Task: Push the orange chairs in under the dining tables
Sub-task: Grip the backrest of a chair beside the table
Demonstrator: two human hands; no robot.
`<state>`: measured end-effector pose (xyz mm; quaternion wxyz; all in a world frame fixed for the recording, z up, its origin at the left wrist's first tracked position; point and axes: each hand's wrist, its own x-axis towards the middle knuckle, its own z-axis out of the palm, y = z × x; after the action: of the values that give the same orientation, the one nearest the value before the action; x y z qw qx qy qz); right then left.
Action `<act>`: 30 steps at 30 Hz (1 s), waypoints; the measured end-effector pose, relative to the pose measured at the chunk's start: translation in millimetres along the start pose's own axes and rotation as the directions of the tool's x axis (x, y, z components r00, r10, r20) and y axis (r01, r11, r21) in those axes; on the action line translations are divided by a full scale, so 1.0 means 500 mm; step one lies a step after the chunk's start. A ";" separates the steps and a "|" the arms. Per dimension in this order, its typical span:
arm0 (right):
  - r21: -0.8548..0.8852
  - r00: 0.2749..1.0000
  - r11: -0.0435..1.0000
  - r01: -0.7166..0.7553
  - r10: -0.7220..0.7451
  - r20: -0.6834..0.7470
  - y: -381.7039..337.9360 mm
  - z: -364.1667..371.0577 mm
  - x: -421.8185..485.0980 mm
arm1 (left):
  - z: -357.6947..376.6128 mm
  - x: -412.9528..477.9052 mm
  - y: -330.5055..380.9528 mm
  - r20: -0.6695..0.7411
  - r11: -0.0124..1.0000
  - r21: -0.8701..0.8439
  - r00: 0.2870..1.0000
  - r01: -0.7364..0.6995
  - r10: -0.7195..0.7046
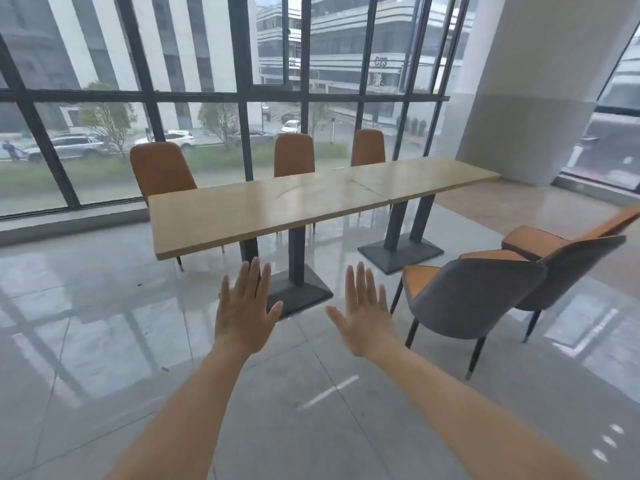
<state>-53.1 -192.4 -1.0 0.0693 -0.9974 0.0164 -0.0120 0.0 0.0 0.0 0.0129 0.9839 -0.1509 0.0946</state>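
Note:
Two light wooden dining tables [263, 209] [419, 176] stand end to end on dark pedestal bases. Three orange chairs [161, 171] [294, 154] [369, 147] sit tucked in on the far, window side. On the near right, two chairs with orange seats and grey backs [474, 296] [568, 261] stand away from the tables, their backs toward me. My left hand [244, 310] and my right hand [365, 313] are held out flat with fingers spread, palms down, holding nothing, left of the nearer grey-backed chair.
A tall window wall with dark frames [242, 95] runs behind the tables. A wide white column [526, 98] stands at the right. The glossy tiled floor [104, 341] stretches around me on the near side.

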 end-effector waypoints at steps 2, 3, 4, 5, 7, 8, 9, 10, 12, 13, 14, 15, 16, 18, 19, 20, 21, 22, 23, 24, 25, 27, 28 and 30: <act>0.005 0.999 0.999 -0.035 0.035 -0.040 0.025 0.010 -0.017 | 0.015 0.002 0.025 0.029 1.000 -0.002 0.999 -0.030 0.030; -0.009 0.999 0.999 -0.051 0.051 -0.020 0.037 0.011 -0.029 | 0.023 0.002 0.036 0.034 0.999 0.005 0.998 -0.044 0.044; 0.006 0.998 0.998 -0.068 0.068 -0.004 0.053 0.021 -0.038 | 0.031 0.002 0.048 0.036 0.998 -0.002 0.998 -0.058 0.058; 0.009 0.997 0.997 -0.082 0.082 0.003 0.066 0.025 -0.049 | 0.036 0.004 0.062 0.037 0.997 -0.021 0.996 -0.075 0.076; 0.009 0.994 0.994 -0.111 0.111 0.001 0.090 0.030 -0.068 | 0.045 0.004 0.089 0.047 0.992 -0.040 0.991 -0.122 0.124; 0.024 0.992 0.991 -0.128 0.128 0.005 0.100 0.033 -0.077 | 0.049 0.003 0.103 0.051 0.988 -0.047 0.988 -0.145 0.147; 0.035 0.987 0.987 -0.158 0.158 0.003 0.110 0.033 -0.088 | 0.054 0.001 0.118 0.047 0.984 -0.063 0.984 -0.169 0.172; 0.041 0.982 0.981 -0.189 0.189 0.002 0.121 0.035 -0.100 | 0.055 0.000 0.134 0.059 0.978 -0.079 0.979 -0.192 0.197; 0.037 0.970 0.970 -0.240 0.241 -0.013 0.142 0.033 -0.121 | 0.060 0.001 0.169 0.075 0.966 -0.105 0.967 -0.237 0.245; 0.033 0.963 0.962 -0.269 0.270 -0.019 0.153 0.030 -0.131 | 0.063 0.003 0.185 0.082 0.960 -0.106 0.960 -0.259 0.268; 0.035 0.954 0.954 -0.297 0.298 -0.023 0.166 0.027 -0.141 | 0.065 0.005 0.203 0.091 0.954 -0.101 0.952 -0.281 0.291; 0.037 0.944 0.944 -0.328 0.329 -0.018 0.177 0.023 -0.151 | 0.068 0.006 0.221 0.098 0.948 -0.095 0.945 -0.304 0.313; 0.042 0.933 0.932 -0.359 0.360 -0.010 0.191 0.020 -0.159 | 0.070 0.009 0.239 0.096 0.940 -0.097 0.937 -0.327 0.335; 0.043 0.911 0.911 -0.410 0.411 -0.017 0.219 0.015 -0.173 | 0.069 0.013 0.275 0.105 0.923 -0.096 0.919 -0.372 0.381; 0.044 0.902 0.901 -0.431 0.432 -0.020 0.237 0.014 -0.179 | 0.069 0.017 0.294 0.103 0.916 -0.098 0.911 -0.390 0.399; 0.044 0.893 0.893 -0.449 0.450 -0.021 0.255 0.014 -0.183 | 0.069 0.023 0.312 0.098 0.908 -0.102 0.904 -0.406 0.415; 0.039 0.884 0.883 -0.467 0.468 -0.020 0.273 0.012 -0.186 | 0.070 0.029 0.330 0.093 0.902 -0.106 0.899 -0.418 0.427; 0.035 0.875 0.875 -0.484 0.485 -0.019 0.293 0.011 -0.189 | 0.073 0.038 0.351 0.092 0.897 -0.108 0.894 -0.428 0.438; 0.033 0.867 0.867 -0.497 0.498 -0.019 0.314 0.008 -0.190 | 0.076 0.047 0.372 0.091 0.892 -0.107 0.889 -0.439 0.448; 0.036 0.860 0.860 -0.509 0.510 -0.020 0.336 0.005 -0.190 | 0.081 0.057 0.395 0.093 0.888 -0.111 0.885 -0.446 0.456; 0.038 0.856 0.856 -0.515 0.516 -0.024 0.359 0.002 -0.189 | 0.085 0.069 0.420 0.093 0.884 -0.117 0.881 -0.453 0.464; 0.037 0.854 0.854 -0.519 0.520 -0.035 0.413 -0.001 -0.186 | 0.093 0.092 0.476 0.091 0.877 -0.119 0.875 -0.465 0.476; 0.036 0.853 0.854 -0.519 0.520 -0.041 0.443 -0.004 -0.182 | 0.098 0.105 0.505 0.087 0.875 -0.110 0.873 -0.471 0.481; 0.034 0.853 0.854 -0.519 0.520 -0.048 0.506 -0.012 -0.174 | 0.104 0.130 0.568 0.083 0.872 -0.094 0.869 -0.481 0.488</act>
<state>-147.9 -440.7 -31.8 0.0795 -0.9544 0.2870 -0.0207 -14.7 -292.7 -39.8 0.0157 0.9171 -0.3966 0.0382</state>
